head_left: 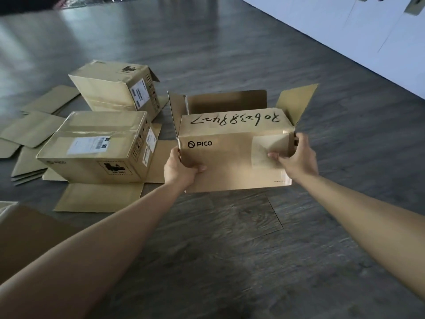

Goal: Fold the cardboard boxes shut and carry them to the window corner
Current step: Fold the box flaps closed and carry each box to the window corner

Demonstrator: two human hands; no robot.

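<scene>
I hold a brown cardboard box (232, 157) marked PICO above the dark floor, in the middle of the head view. Its near top flap with black handwriting is folded down; the far, left and right flaps stand up. My left hand (180, 168) grips its lower left corner, thumb on the front face. My right hand (296, 155) grips its right end, thumb on a patch of clear tape. To the left, two more boxes rest on the floor: a near box (96, 146) with a white label and a far box (115, 88) tipped on its side.
Flattened cardboard sheets (34, 130) lie spread on the floor around and under the two left boxes. Another piece of cardboard (27, 233) sticks in at the lower left edge. A white wall or cabinet front (368, 33) runs along the upper right. Dark wood-look floor (230, 249) lies before me.
</scene>
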